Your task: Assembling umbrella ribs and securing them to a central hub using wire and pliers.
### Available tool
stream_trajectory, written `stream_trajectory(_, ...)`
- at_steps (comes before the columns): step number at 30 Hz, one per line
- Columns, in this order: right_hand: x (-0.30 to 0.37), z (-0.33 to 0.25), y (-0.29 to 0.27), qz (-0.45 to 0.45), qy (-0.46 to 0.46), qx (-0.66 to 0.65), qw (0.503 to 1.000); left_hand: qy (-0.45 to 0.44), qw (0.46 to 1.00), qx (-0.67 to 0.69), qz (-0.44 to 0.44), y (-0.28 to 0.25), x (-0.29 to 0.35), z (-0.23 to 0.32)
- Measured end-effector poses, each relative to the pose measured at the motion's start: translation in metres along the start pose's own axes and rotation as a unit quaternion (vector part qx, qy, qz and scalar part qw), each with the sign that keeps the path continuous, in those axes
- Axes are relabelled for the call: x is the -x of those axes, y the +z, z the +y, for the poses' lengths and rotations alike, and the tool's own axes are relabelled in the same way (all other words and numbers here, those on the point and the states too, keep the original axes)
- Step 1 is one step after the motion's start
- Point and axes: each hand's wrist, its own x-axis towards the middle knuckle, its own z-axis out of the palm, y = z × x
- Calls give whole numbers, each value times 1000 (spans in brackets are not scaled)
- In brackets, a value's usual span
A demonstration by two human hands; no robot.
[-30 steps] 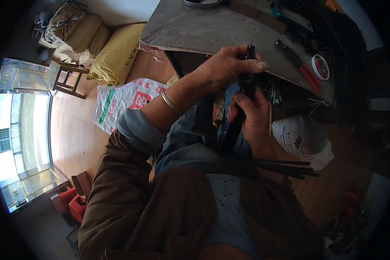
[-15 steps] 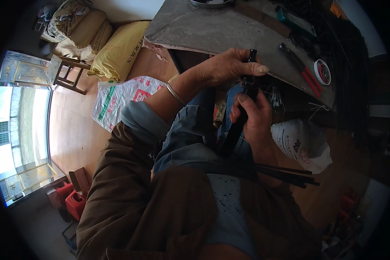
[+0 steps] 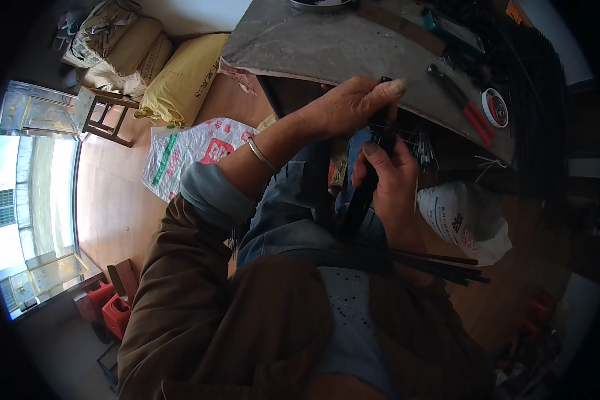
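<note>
While my right hand (image 3: 392, 179) curls closed around a long black strip (image 3: 360, 208) running back from it toward me, my left hand (image 3: 351, 105), just beyond, is half-curled, thumb out; I can't tell whether it grips anything. Red-handled pliers (image 3: 474, 119) lie rightward of both.

1 silver bangle (image 3: 261, 155), brown jacket (image 3: 187, 303)

Hands (image 3: 393, 180) around dark slender pieces (image 3: 360, 210)

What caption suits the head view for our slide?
Left hand and right hand hold dark parts near a grey table with red-handled pliers.
</note>
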Motion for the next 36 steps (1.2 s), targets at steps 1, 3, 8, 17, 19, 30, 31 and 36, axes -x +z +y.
stream_trajectory(1, 0, 0, 0, 0, 3, 1, 1000, 0, 1000, -9, 15, 2, 2, 0)
stream_trajectory(3, 0, 1, 1, 4, -1, 3, 1000, 0, 999, -19, 30, 6, 2, 0)
stream_trajectory(8, 0, 1, 1, 10, -5, 3, 1000, -41, 998, -24, 40, 5, 0, 3)
stream_trajectory(17, 0, 4, 0, 21, -4, 11, 1000, -66, 997, -11, 38, 4, -3, 2)
stream_trajectory(19, 0, 5, 0, 22, -3, 13, 1000, -48, 998, -13, 46, 6, -1, 1)
stream_trajectory(30, -4, 3, -9, -15, 24, -76, 997, -4, 999, 8, 31, 7, 1, 7)
stream_trajectory(31, -5, 4, -10, -29, 27, -103, 994, 2, 999, 14, 39, 7, 1, 6)
stream_trajectory(36, -4, 6, -9, -30, 21, -102, 994, -4, 999, 12, 43, 6, 2, 12)
